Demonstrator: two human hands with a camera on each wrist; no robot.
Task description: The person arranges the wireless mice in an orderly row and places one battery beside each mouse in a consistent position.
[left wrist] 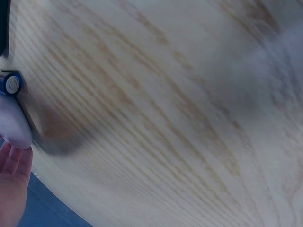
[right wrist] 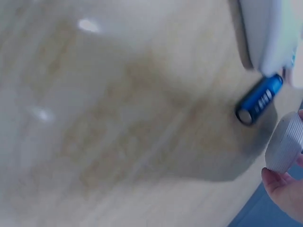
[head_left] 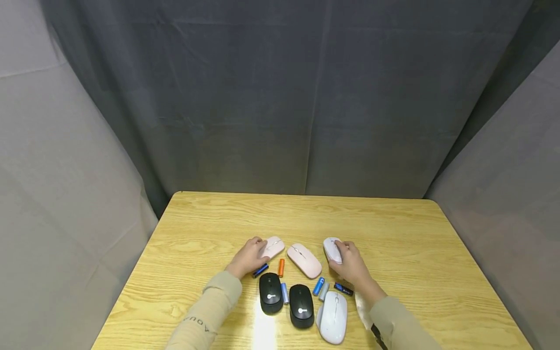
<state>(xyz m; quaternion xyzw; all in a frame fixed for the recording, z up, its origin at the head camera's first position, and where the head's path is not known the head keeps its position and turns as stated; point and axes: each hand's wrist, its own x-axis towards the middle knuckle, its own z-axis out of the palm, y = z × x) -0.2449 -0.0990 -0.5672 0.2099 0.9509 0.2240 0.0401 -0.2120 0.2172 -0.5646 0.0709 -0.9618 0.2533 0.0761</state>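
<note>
My left hand (head_left: 250, 257) grips the rear of a pale pink computer mouse (head_left: 274, 246), fingers on its far side and thumb on the near side. At the left edge of the left wrist view, fingertips (left wrist: 14, 158) touch the end of this mouse (left wrist: 13, 124). With thumb and fingers, my right hand (head_left: 353, 265) holds a white computer mouse (head_left: 331, 249) by its sides. The right wrist view shows that mouse's ribbed side (right wrist: 284, 144) with a fingertip against it. A second pink mouse (head_left: 305, 261) lies between the hands.
Nearer on the wooden table (head_left: 197, 228) are two black mice (head_left: 271, 292) and a larger white mouse (head_left: 333, 318). Several batteries lie among them: orange (head_left: 281, 267), dark blue (head_left: 260, 271), bright blue (head_left: 319, 286), grey (head_left: 323, 291) and black-blue (head_left: 343, 289). Grey curtains (head_left: 245, 97) stand around the table.
</note>
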